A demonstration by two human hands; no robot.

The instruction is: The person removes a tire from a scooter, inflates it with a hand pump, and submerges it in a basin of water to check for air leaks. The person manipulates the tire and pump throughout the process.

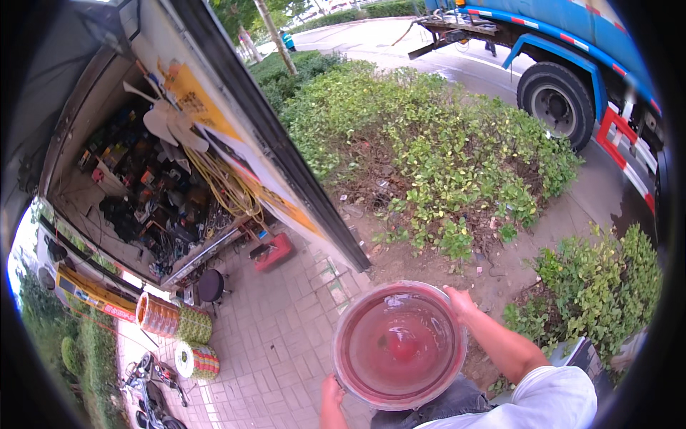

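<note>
A wide red basin (341, 347) is nearest, held in front of the person's body above the paved ground (279, 343), with clear liquid (386, 361) inside. The left hand (332, 390) grasps its rim at the lower left; the right hand (461, 303) grips the rim at the upper right, fingers partly hidden by the basin. To the left stand a dark round stool (211, 284) and a patterned drum (204, 362), with a red dustpan-like object (273, 252) farther up. Leafy shrubs (436, 157) grow beyond the basin, near a blue truck (622, 43).
</note>
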